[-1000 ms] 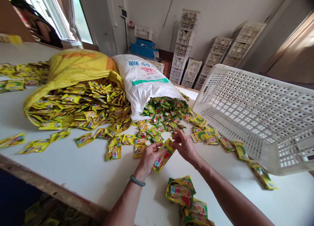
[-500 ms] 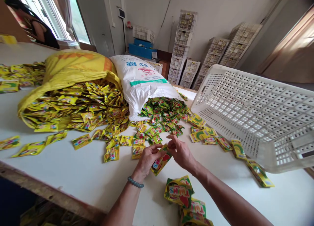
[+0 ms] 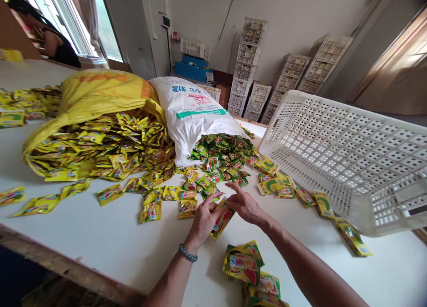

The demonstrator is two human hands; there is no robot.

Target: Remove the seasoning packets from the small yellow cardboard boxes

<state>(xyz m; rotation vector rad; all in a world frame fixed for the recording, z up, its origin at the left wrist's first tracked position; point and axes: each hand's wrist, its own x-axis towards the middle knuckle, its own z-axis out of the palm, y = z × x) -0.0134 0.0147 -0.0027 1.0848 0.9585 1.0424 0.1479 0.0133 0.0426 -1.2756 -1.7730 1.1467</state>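
A small yellow-and-green TWINS box with a red fruit picture is tilted above the white table, between my two hands. My left hand, with a beaded bracelet at the wrist, is closed on its left side. At the top end of the box, the fingers of my right hand pinch its edge, index finger extended. Whether anything is inside the box is hidden. Below lie several similar TWINS boxes in a loose pile. Just beyond my hands are small green sachets and yellow sachets.
A yellow sack and a white sack spill sachets onto the table. At right, a white plastic basket is tipped toward me, with flat boxes along its edge. Stacked crates line the wall. A person sits far left.
My left hand has shifted slightly right and its fingers now cover more of the box. The box has turned more edge-on. My right hand stays at its top end.
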